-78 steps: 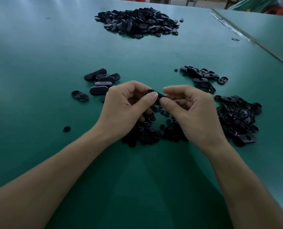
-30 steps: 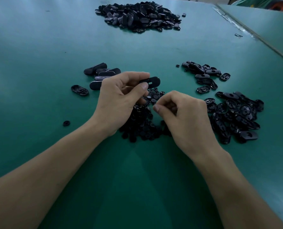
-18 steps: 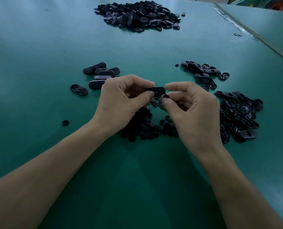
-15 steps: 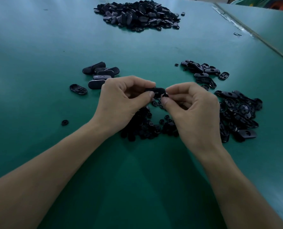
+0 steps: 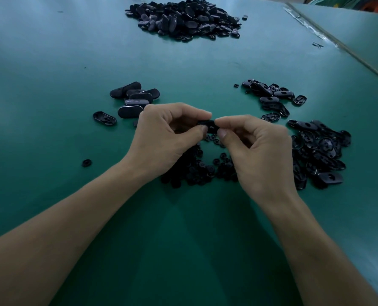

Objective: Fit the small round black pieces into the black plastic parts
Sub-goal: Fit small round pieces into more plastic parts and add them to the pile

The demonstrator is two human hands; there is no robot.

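head view. asker: where's the part?
me: up off the desk, between my two grips. my left grip is clamped on the oval black plastic part, forefinger on top and thumb below, at its left end.
asker: and the other one?
me: my right grip pinches the part's right end, fingers curled. whether a round piece sits under those tips i cannot tell.
asker: the rest of the stock?
me: the small round black pieces lie heaped on the desk right beneath my grips, with one stray round piece off to the left. smooth-backed oval parts sit just beyond my left grip. open shells are piled beside my right grip, a smaller cluster lies beyond them, and a big heap sits at the far end.
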